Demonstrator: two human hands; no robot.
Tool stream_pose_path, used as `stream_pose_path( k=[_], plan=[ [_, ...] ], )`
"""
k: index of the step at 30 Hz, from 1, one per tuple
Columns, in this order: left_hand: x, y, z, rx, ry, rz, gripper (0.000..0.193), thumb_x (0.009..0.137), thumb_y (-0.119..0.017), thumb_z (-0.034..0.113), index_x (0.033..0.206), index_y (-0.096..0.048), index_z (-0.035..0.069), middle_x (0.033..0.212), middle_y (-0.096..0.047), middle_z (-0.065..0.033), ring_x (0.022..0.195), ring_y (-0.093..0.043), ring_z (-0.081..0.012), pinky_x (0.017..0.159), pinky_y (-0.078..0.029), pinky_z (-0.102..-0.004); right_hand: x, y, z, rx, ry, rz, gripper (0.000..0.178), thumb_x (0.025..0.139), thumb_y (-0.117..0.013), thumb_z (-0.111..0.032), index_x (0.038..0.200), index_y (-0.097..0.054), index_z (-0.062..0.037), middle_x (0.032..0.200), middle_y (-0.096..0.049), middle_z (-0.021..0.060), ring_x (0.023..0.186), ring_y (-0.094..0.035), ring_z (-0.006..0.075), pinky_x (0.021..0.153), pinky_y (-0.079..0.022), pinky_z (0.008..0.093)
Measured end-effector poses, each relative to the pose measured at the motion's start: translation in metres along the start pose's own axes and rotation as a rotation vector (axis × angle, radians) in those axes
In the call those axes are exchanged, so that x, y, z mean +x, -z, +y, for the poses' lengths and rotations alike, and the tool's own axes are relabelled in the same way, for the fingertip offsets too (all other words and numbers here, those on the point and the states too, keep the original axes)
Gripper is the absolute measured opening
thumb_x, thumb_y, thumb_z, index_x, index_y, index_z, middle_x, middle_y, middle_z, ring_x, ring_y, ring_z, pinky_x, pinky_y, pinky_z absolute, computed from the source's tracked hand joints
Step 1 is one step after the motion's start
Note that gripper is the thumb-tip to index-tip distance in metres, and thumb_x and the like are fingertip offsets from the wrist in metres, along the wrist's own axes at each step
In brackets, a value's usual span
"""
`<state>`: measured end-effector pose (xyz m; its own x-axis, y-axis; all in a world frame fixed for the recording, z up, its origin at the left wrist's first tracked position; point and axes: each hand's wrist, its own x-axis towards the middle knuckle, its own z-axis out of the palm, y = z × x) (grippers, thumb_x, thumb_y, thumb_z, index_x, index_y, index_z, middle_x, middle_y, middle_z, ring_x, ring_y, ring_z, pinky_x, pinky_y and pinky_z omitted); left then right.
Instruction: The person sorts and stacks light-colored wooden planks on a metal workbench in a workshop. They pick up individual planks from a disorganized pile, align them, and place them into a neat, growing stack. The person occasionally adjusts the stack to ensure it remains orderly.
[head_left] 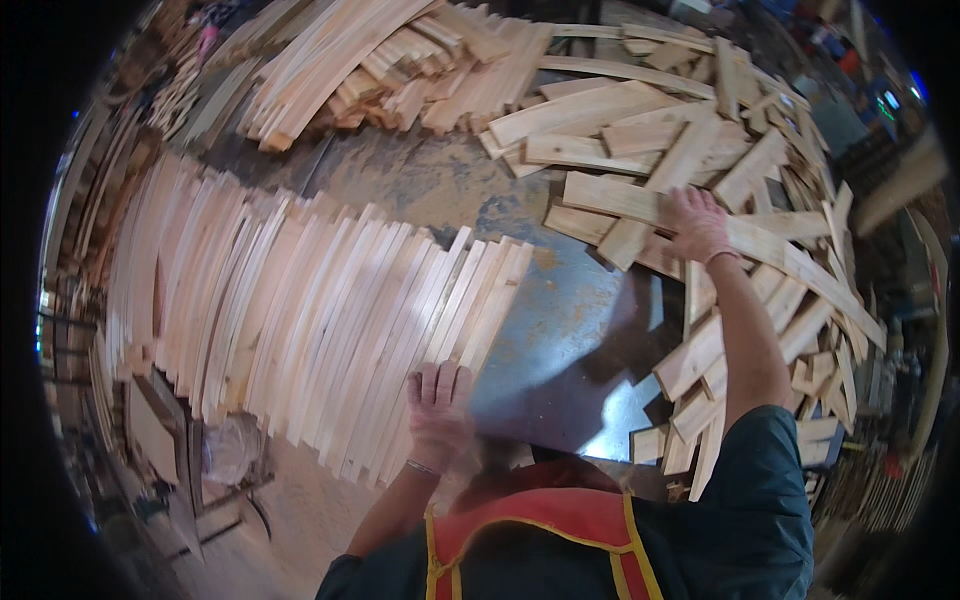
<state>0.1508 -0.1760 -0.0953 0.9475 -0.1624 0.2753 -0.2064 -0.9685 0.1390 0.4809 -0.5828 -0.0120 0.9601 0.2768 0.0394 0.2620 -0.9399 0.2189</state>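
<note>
My right hand (697,222), in a thin pale glove, reaches out over the loose pile on the right. Its fingers lie across a long wooden board (790,262) and curl over the far edge; the thumb is hard to make out. Nearer my body, my left hand (438,412) is gloved too. Its outstretched fingers rest against the near ends of the boards at the right end of a long row (330,320). Those boards stand on edge, packed side by side, with uneven ends. Nothing shows held in the left hand.
A dark metal tabletop (540,345), dusted with sawdust, lies between the row and the loose board pile (640,135). Stacked boards (340,60) lie at the far left. A clear plastic bag (228,450) hangs below the row's near side. Boards jut past the table's right edge.
</note>
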Motion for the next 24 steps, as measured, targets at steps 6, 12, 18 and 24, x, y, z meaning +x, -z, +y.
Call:
stream_pose_path(
  k=[6, 12, 18, 24],
  plan=[
    [0.001, 0.001, -0.004, -0.04, 0.025, 0.028, 0.059, 0.066, -0.068, 0.013, 0.124, -0.064, 0.007, 0.126, -0.061, -0.0135, 0.117, -0.058, -0.0367, 0.1, -0.047, -0.0553, 0.033, 0.003, 0.0, 0.245, 0.129, -0.395, 0.088, 0.077, -0.081, -0.038, 0.154, -0.048, -0.0108, 0.126, -0.069, 0.022, 0.113, -0.068, 0.0426, 0.099, -0.054, 0.0496],
    [0.0, 0.009, -0.001, -0.029, 0.098, -0.002, 0.063, 0.065, -0.073, 0.016, 0.127, -0.064, 0.011, 0.131, -0.06, -0.0104, 0.124, -0.056, -0.0332, 0.106, -0.045, -0.0522, -0.07, -0.042, -0.087, 1.669, -0.159, -0.49, 0.08, 0.096, -0.077, -0.034, 0.162, -0.039, -0.0098, 0.098, -0.059, 0.0036, 0.076, -0.06, 0.0138, 0.067, -0.054, 0.0293],
    [-0.011, 0.024, -0.013, -0.219, 0.184, -0.182, 0.067, 0.083, -0.073, 0.037, 0.143, -0.059, 0.01, 0.152, -0.051, -0.0116, 0.148, -0.04, -0.0337, 0.122, -0.032, -0.0509, -0.187, -0.041, -0.233, 2.042, -0.486, -0.553, 0.077, 0.101, -0.071, -0.039, 0.163, -0.034, -0.0138, 0.101, -0.062, 0.0048, 0.076, -0.061, 0.0146, 0.07, -0.058, 0.0316],
    [-0.118, 0.043, -0.049, -0.156, 0.609, -0.029, 0.066, 0.094, -0.066, 0.036, 0.152, -0.054, 0.006, 0.162, -0.046, -0.0157, 0.154, -0.037, -0.0361, 0.123, -0.032, -0.0495, -0.191, -0.029, -0.297, 1.418, 0.047, -0.856, 0.036, 0.101, -0.069, -0.039, 0.122, -0.072, -0.0093, 0.084, -0.062, -0.0022, 0.074, -0.055, 0.0078, 0.068, -0.049, 0.0276]
  ],
)
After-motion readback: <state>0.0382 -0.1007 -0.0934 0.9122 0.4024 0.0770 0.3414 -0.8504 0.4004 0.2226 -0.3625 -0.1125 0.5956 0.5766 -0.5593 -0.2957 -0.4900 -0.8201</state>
